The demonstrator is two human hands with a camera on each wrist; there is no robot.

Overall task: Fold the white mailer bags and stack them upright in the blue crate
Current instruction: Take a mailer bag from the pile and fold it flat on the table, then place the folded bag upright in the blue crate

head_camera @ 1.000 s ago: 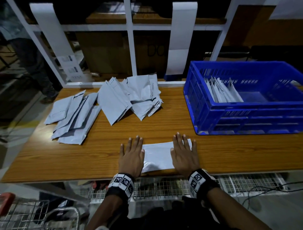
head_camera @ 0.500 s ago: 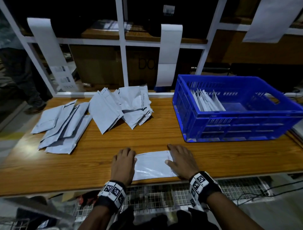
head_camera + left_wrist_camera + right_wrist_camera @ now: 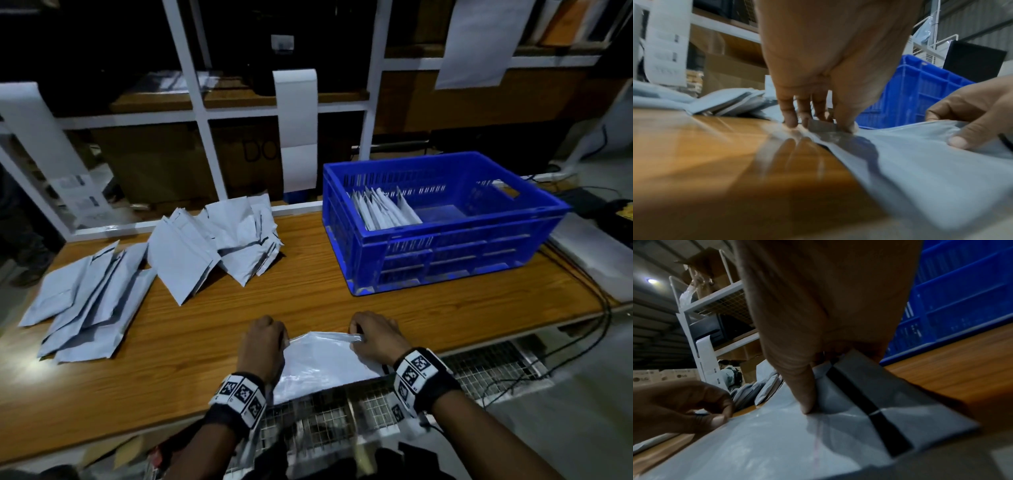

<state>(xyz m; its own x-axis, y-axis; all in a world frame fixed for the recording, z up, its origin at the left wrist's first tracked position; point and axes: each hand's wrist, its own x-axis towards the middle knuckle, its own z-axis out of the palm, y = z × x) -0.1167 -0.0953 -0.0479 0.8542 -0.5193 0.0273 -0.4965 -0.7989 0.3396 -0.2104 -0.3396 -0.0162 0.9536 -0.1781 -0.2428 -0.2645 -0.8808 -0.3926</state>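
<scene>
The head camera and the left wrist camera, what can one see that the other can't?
Only the head view shows inside the blue crate, where folded bags stand leaning at its left end, and the two piles of unfolded bags at the table's far left.

Only the left wrist view shows the left hand's fingertips pinching the mailer bag's far edge, just off the table.

Both show the left hand, the right hand, the mailer bag held between them, and the crate's blue wall.
</scene>
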